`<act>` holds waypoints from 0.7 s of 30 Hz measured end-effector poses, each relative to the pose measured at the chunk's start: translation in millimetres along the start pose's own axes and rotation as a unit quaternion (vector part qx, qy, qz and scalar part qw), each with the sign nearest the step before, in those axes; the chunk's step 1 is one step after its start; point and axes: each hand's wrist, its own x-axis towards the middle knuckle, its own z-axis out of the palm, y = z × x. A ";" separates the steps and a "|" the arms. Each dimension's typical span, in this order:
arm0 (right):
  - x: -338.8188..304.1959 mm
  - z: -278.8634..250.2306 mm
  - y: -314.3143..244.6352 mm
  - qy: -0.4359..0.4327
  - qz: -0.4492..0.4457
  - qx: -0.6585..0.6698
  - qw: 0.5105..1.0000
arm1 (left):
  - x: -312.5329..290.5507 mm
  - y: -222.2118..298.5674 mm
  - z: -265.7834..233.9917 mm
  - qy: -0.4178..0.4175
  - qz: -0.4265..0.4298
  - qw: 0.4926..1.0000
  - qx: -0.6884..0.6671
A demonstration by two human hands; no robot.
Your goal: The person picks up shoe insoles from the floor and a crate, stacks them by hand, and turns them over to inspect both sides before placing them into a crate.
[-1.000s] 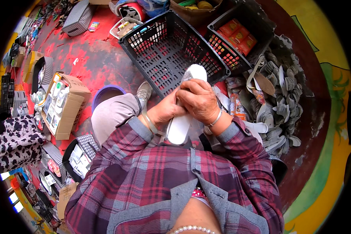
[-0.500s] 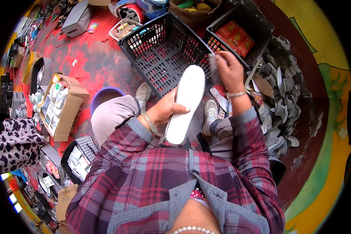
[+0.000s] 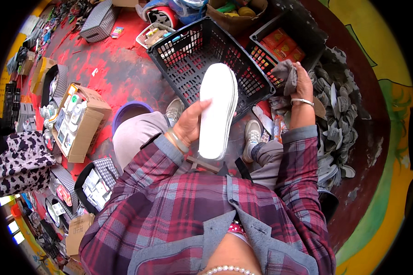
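A stack of white shoe insoles (image 3: 218,114) is gripped in my left hand (image 3: 189,123), toe end pointing away from me, above the near corner of a black plastic crate (image 3: 188,75). My thumb lies on the top face and the other fingers are mostly hidden beneath. Off to the right, my right hand (image 3: 303,85) is closed on a crumpled grey cloth (image 3: 287,75), raised near the pile of grey insoles (image 3: 332,119). The crate's slatted floor shows behind the insoles.
Beside the crate stands a dark bin (image 3: 314,39) with orange-red boxes (image 3: 282,44). A purple bucket (image 3: 127,112) is by my left knee. Farther left are a cardboard box of packaged goods (image 3: 80,123) and checkered storage boxes (image 3: 97,22). A painted wall (image 3: 390,50) borders the right.
My right hand has moved right with the cloth, away from the insoles. My left hand has turned the insoles more upright, so the layered edge of the stack now shows.
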 end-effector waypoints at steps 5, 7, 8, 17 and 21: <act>-50.9 63.4 -4.5 -0.181 -0.025 0.037 0.982 | 15.9 1.1 -19.1 0.034 0.043 0.998 0.010; -84.3 96.5 -2.8 -0.203 -0.107 -0.072 0.971 | 20.3 -1.4 -25.4 0.075 0.058 0.995 0.032; -98.6 109.7 1.0 -0.218 -0.151 -0.129 0.955 | 19.9 -2.2 -26.1 0.091 0.069 0.992 0.044; -161.4 129.4 46.1 -0.495 -0.361 -0.371 0.698 | 27.6 26.5 -43.3 0.165 0.223 0.960 0.043; -175.8 116.0 22.2 -0.721 -0.152 -0.355 0.576 | 19.5 47.1 -47.5 0.103 0.218 0.970 -0.029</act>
